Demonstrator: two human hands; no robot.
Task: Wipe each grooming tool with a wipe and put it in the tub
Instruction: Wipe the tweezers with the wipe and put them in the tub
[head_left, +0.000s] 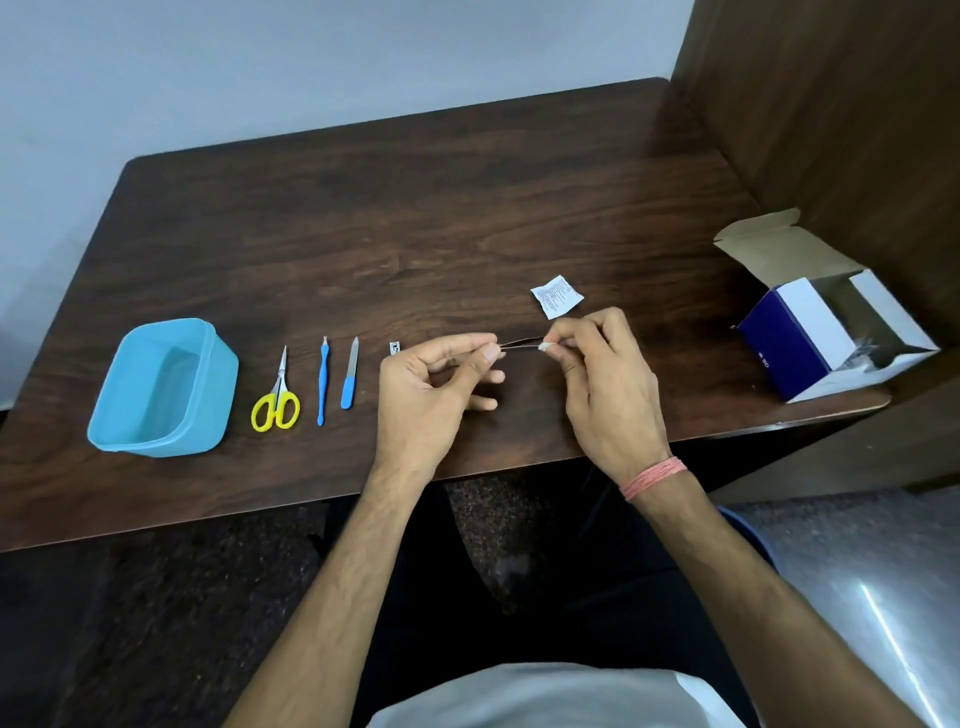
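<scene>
A thin dark tool, probably tweezers, is held level above the table between my hands. My left hand pinches its left end with thumb and forefinger. My right hand pinches a small white wipe around its right end. An empty light-blue tub stands at the table's left. Beside it lie yellow-handled scissors, a slim blue tool and a blue-handled nail file, side by side.
A torn white wipe sachet lies just beyond my right hand. A small white scrap sits left of my left hand. An open blue-and-white cardboard box stands at the table's right edge, against a wooden partition.
</scene>
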